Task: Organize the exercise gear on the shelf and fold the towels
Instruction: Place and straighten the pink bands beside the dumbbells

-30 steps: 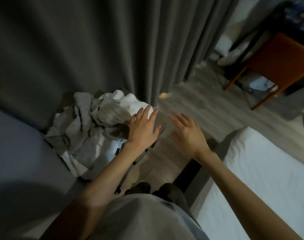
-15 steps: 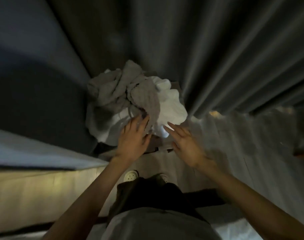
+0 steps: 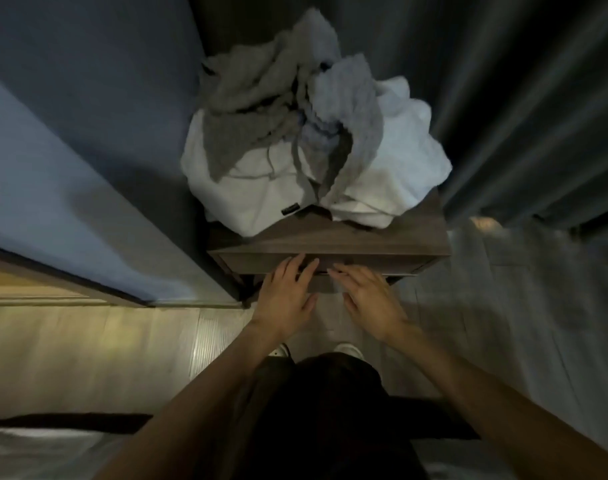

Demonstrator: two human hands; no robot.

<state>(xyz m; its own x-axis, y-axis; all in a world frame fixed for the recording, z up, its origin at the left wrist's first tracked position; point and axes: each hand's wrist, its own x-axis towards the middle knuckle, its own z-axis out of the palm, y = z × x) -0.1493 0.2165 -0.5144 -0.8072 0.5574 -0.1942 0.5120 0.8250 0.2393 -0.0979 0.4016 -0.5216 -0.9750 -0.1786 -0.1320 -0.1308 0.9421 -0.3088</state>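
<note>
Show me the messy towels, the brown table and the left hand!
towels (image 3: 313,140): head view, middle of the crumpled heap.
brown table (image 3: 333,239): head view, bare front strip of its top.
left hand (image 3: 285,299): head view, back of the hand.

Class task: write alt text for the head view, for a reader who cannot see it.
A left hand and right hand reach open-fingered to the front edge of a dark wooden cabinet bearing a crumpled pile of towels, beside a curtain.

Bare forearms (image 3: 209,386) — dark trousers (image 3: 330,396), white shoes (image 3: 348,349), toes only showing below hems.
</note>
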